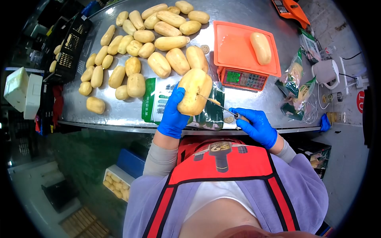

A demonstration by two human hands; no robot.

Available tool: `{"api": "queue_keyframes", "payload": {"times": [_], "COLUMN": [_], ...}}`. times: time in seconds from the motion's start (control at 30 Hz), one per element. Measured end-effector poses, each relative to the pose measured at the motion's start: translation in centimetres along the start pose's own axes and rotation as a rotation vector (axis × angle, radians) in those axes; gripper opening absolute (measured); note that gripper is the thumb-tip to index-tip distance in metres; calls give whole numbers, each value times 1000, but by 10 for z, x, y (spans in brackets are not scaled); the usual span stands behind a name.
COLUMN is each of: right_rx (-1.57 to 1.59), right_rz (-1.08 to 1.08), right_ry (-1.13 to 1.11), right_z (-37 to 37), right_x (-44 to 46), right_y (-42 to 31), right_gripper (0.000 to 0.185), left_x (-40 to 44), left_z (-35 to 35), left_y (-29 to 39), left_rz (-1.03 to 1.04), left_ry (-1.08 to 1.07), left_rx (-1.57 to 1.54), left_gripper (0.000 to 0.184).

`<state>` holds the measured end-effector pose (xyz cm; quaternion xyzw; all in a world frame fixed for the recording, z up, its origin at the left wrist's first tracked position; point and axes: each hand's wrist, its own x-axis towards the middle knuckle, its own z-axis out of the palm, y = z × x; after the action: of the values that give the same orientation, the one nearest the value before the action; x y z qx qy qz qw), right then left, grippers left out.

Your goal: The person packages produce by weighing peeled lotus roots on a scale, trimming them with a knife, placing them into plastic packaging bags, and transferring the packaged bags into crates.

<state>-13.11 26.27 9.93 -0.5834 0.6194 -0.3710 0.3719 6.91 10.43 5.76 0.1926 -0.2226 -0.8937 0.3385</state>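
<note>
My left hand (174,111), in a blue glove, is wrapped round a thick, peeled lotus root (194,89) and holds it up over the table's front edge. My right hand (256,125), gloved in blue too, grips a thin-bladed knife (237,116) by its handle. The blade's tip touches the side of the lotus root near a small dark spot. A pale sliver lies along the blade. Beneath the held root are green and white printed bags (158,95), partly hidden by it. A small cut piece (229,119) lies close to the knife.
Many lotus roots (145,36) lie across the steel table (274,107). An orange scale (238,39) bears one lotus root (260,48). Packed bags (295,75) and a white mug-like vessel (326,73) are at right. A black crate (73,47) stands left; a white box (121,173) of roots is below.
</note>
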Motion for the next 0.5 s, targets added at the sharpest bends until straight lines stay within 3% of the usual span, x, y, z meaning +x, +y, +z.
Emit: {"api": "queue_keyframes", "payload": {"times": [0.27,0.33,0.5], "right_rx": [66,96,2], "right_rz": [98,-30,-43], "right_ry": [-248,24,40], "right_z": [-1,5,9], "right_x": [-5,-6,-5], "right_y": [-10,-6,0], "right_gripper": [32,32,32], "left_x": [-1,-2,-4], "left_z": [0,0,-3], "left_y": [0,1,4], "left_rz": [-18,-38,-68], "left_ry": [23,28,15], "left_rx": [-15,-93,-99], "left_gripper": [56,55,57]}}
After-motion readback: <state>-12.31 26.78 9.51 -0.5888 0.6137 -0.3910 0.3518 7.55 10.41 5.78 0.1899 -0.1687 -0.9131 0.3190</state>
